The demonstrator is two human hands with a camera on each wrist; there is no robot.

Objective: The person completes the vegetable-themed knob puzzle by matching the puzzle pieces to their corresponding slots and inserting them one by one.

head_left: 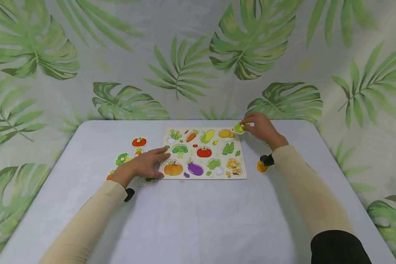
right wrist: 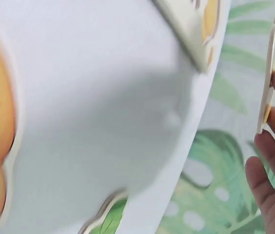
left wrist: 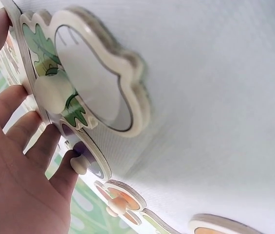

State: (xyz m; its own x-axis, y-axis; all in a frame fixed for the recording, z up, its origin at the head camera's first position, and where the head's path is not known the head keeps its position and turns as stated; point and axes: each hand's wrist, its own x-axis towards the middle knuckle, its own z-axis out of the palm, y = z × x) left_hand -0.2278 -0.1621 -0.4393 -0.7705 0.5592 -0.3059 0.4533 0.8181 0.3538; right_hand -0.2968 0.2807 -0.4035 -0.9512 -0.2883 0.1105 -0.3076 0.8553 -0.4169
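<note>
A pale wooden puzzle board [head_left: 214, 176] printed with vegetables lies on the table. Above its far right corner, my right hand [head_left: 262, 126] pinches a yellow-and-green puzzle piece, apparently corn [head_left: 238, 128]; the right wrist view shows this piece [right wrist: 268, 78] edge-on between thumb and fingers. My left hand [head_left: 143, 165] rests at the board's left edge, fingers spread and fairly straight. Beside that hand lies a white radish piece [left wrist: 91, 73] with green leaves and a round knob. A purple piece [left wrist: 88, 158] sits by its fingertips.
Left of the board lie a tomato piece [head_left: 139, 142], a broccoli piece [head_left: 122, 159] and others partly behind the left hand. An orange-brown piece [head_left: 261, 167] lies right of the board by the right wrist. Close by is a mostly hidden green piece [right wrist: 110, 217]. Leaf-patterned cloth [head_left: 181, 73] hangs behind the table.
</note>
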